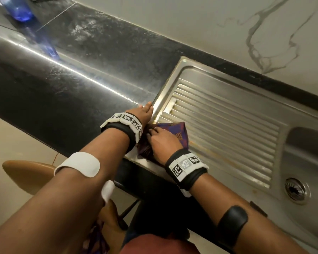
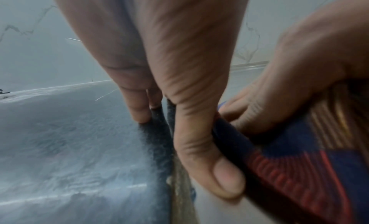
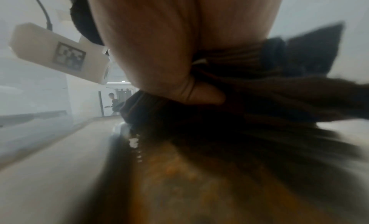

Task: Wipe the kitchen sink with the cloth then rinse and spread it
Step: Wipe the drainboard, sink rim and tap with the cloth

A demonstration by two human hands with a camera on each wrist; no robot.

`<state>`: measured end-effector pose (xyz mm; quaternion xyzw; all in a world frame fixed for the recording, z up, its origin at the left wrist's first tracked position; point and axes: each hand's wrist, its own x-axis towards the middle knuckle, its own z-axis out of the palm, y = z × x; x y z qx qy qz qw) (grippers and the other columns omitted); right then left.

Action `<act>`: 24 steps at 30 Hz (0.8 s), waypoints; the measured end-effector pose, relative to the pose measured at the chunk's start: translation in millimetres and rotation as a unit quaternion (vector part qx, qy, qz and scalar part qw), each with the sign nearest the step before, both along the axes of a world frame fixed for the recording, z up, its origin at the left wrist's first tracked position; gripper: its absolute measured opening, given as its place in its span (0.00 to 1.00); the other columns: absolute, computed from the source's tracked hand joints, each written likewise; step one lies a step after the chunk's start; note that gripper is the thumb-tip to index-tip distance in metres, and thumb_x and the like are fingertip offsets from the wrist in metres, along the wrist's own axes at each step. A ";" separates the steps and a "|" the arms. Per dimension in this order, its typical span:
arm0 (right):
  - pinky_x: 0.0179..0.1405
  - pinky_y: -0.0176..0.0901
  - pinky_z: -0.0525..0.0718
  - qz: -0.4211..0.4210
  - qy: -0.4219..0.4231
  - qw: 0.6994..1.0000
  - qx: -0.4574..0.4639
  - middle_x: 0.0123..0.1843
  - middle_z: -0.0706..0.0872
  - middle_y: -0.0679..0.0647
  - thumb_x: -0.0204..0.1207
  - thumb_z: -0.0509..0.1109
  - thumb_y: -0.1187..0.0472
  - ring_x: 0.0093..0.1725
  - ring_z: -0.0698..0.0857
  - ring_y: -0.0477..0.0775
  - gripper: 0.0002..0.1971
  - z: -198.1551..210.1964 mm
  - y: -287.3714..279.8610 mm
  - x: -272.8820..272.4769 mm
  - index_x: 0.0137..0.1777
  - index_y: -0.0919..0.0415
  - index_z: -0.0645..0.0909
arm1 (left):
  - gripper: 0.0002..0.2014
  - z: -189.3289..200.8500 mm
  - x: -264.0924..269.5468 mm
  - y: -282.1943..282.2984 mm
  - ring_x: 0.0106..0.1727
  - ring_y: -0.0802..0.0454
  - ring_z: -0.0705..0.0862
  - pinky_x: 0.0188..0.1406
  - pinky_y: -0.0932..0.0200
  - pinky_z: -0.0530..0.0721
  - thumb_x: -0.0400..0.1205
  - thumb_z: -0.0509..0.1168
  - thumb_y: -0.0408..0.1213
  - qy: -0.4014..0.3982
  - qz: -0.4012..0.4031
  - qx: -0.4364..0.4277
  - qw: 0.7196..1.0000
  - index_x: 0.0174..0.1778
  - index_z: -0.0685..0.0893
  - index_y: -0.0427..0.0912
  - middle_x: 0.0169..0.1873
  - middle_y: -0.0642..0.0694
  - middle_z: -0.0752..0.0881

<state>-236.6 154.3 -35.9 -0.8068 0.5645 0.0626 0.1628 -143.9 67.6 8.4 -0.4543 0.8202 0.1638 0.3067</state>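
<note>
A purple and red patterned cloth (image 1: 174, 130) lies bunched on the near left corner of the steel sink's ribbed drainboard (image 1: 228, 118). My right hand (image 1: 155, 136) grips the cloth from above. In the right wrist view its thumb (image 3: 203, 95) curls over the gathered cloth (image 3: 269, 91). My left hand (image 1: 145, 110) rests with straight fingers on the black counter (image 1: 72, 74) just beside the sink's rim. In the left wrist view its fingertips (image 2: 141, 115) touch the counter, and the thumb (image 2: 201, 156) lies along the cloth's edge (image 2: 299, 167).
The sink basin (image 1: 312, 143) and its drain (image 1: 295, 189) lie to the right. A blurred blue bottle (image 1: 20, 11) stands far left on the counter. A marbled wall (image 1: 228, 24) backs the counter. A tan seat (image 1: 26, 173) sits below the counter's front edge.
</note>
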 end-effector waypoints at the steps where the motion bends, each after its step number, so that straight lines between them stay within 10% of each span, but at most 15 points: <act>1: 0.67 0.54 0.75 -0.011 0.008 1.000 -0.009 0.67 0.80 0.58 0.79 0.63 0.59 0.68 0.74 0.61 0.18 -0.7 -5.6 -1.2 0.67 0.63 0.79 | 0.42 0.7 0.4 0.3 0.84 0.40 0.48 0.80 0.42 0.60 0.81 0.64 0.29 -0.006 -0.002 0.000 1.000 0.84 0.42 0.36 0.84 0.44 0.38; 24: 0.75 0.63 0.63 -0.036 0.086 0.995 0.018 0.72 0.75 0.57 0.82 0.58 0.55 0.77 0.64 0.64 0.18 12.6 -33.2 -8.4 0.68 0.56 0.79 | 0.35 -0.8 -8.1 -1.0 0.85 0.43 0.45 0.80 0.39 0.60 0.86 0.55 0.34 -0.014 0.037 0.026 0.999 0.84 0.41 0.38 0.84 0.46 0.36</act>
